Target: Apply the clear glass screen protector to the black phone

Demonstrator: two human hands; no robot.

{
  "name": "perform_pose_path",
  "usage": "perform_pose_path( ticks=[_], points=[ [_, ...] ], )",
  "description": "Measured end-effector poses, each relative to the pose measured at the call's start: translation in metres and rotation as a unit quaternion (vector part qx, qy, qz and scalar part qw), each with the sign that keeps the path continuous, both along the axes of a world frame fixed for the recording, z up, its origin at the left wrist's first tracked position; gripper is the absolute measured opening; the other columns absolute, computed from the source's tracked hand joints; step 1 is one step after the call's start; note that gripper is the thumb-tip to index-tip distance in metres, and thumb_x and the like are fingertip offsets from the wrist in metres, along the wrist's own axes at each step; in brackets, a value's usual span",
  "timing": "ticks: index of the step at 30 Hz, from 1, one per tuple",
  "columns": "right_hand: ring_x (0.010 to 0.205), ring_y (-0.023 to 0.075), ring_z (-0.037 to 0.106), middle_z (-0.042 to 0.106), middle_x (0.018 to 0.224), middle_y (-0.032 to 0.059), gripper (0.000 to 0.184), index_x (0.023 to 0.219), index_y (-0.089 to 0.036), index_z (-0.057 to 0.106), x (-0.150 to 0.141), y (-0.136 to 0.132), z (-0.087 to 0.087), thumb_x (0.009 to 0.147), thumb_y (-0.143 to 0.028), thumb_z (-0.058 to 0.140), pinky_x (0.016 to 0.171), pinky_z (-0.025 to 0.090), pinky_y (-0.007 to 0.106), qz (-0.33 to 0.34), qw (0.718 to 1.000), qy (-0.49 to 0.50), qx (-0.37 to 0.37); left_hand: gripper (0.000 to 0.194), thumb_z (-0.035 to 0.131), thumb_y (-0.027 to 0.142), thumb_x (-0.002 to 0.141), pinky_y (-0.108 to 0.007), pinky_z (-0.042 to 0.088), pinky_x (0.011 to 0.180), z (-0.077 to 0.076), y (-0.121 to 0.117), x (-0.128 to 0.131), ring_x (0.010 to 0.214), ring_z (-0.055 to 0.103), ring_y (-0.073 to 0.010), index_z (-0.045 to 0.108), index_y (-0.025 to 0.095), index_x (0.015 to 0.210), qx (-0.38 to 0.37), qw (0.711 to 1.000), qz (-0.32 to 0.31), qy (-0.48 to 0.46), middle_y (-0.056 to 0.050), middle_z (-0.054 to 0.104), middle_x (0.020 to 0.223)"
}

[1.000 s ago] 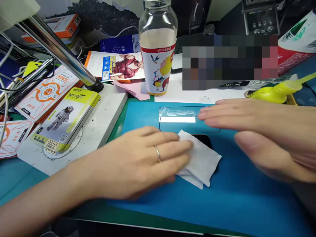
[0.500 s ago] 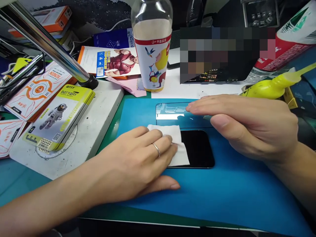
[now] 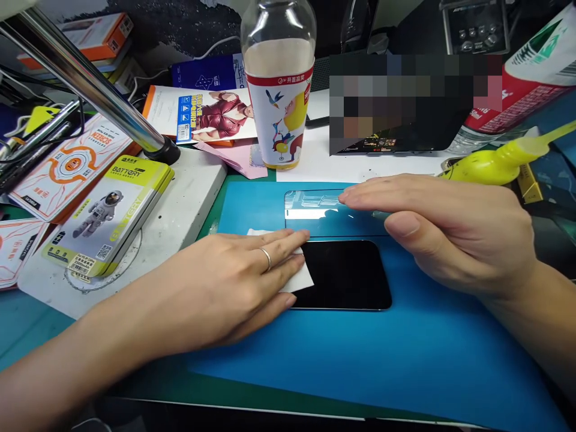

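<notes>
A black phone [image 3: 346, 275] lies screen up on a blue mat [image 3: 405, 360]. My left hand [image 3: 229, 288] lies flat with fingers stretched out, pressing a white wipe [image 3: 300, 277] onto the phone's left end. My right hand [image 3: 432, 231] hovers open over the mat just right of the phone. Its fingertips rest on a clear screen protector film [image 3: 315, 210] that lies behind the phone.
A labelled bottle [image 3: 278, 90] stands behind the mat. A yellow squeeze bottle [image 3: 490, 165] lies at right. Battery packs [image 3: 108, 216] and screen boxes [image 3: 67, 165] sit on a white base at left, under a chrome lamp arm [image 3: 90, 90].
My left hand has slid the wipe leftward across the phone, baring most of the black screen. My right hand drew back slightly and settled on the film.
</notes>
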State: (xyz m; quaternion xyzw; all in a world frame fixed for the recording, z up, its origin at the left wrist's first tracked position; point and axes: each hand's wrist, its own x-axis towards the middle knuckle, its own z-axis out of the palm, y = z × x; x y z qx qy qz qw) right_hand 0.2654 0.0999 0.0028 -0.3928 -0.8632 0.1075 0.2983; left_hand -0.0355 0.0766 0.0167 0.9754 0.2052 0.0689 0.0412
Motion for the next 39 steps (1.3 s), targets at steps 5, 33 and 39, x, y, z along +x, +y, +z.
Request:
perform_pose_path(
  ticks=[5, 33, 39],
  points=[
    [0.116, 0.0212, 0.080, 0.084, 0.124, 0.0023, 0.047, 0.125, -0.031, 0.081, 0.001, 0.001, 0.002, 0.115, -0.047, 0.038, 0.107, 0.065, 0.038, 0.007, 1.000, -0.014, 0.003, 0.032, 0.049, 0.027, 0.113, -0.047, 0.068, 0.107, 0.000, 0.007, -0.001, 0.127, 0.077, -0.0333, 0.073, 0.009, 0.125, 0.000, 1.000, 0.009, -0.027, -0.026, 0.061, 0.157],
    [0.115, 0.0187, 0.080, 0.083, 0.125, -0.0015, 0.037, 0.127, -0.033, 0.078, 0.007, 0.009, -0.006, 0.115, -0.042, 0.045, 0.109, 0.064, 0.033, 0.047, 0.998, -0.023, 0.038, 0.048, 0.046, 0.026, 0.109, -0.030, 0.054, 0.123, 0.006, -0.025, 0.016, 0.140, 0.069, -0.0260, 0.070, 0.003, 0.143, -0.063, 0.998, -0.012, -0.022, -0.012, 0.068, 0.153],
    [0.117, 0.0183, 0.080, 0.083, 0.124, -0.0016, 0.029, 0.130, -0.033, 0.075, 0.005, 0.012, -0.002, 0.112, -0.034, 0.053, 0.109, 0.064, 0.031, 0.096, 0.993, -0.022, 0.063, 0.065, 0.045, 0.036, 0.111, -0.048, 0.040, 0.135, -0.006, -0.020, 0.016, 0.163, 0.039, -0.0335, 0.042, 0.002, 0.166, -0.102, 0.994, 0.035, 0.030, -0.018, 0.035, 0.176]
  ],
)
